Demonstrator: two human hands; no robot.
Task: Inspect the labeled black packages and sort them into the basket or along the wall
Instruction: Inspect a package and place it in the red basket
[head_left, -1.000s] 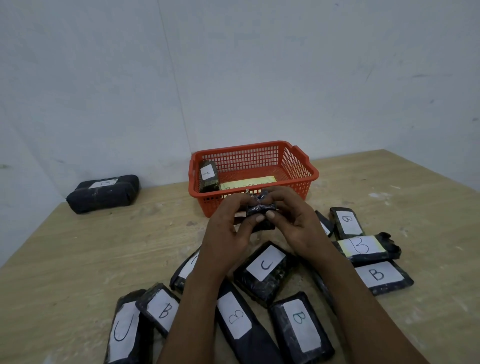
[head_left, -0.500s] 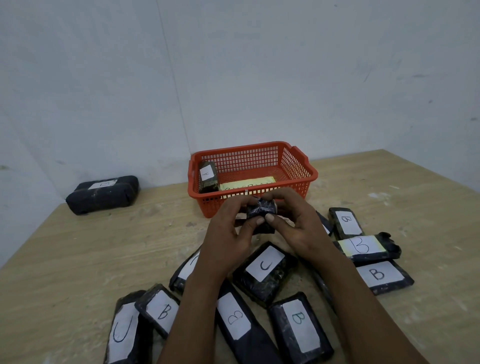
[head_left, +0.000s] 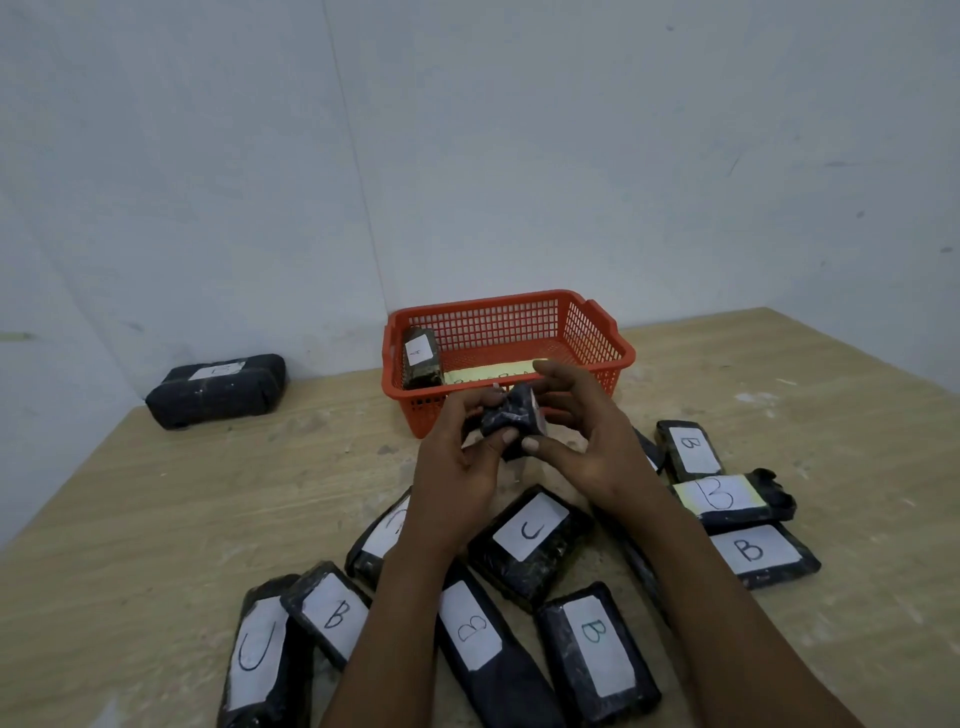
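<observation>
Your left hand (head_left: 457, 457) and right hand (head_left: 576, 441) pinch a small black package (head_left: 511, 423) between curled fingers, held above the desk (head_left: 182, 509) just before the red basket (head_left: 602, 332) near its far edge; labeled packages (head_left: 530, 540) lie below your wrists; one package (head_left: 218, 387) rests against the wall at the far left corner.

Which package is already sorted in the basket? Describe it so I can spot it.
Find the red basket at the wall corner. In its left end lies one black package with a white label. It is the only package inside; the others lie on the table.
</observation>
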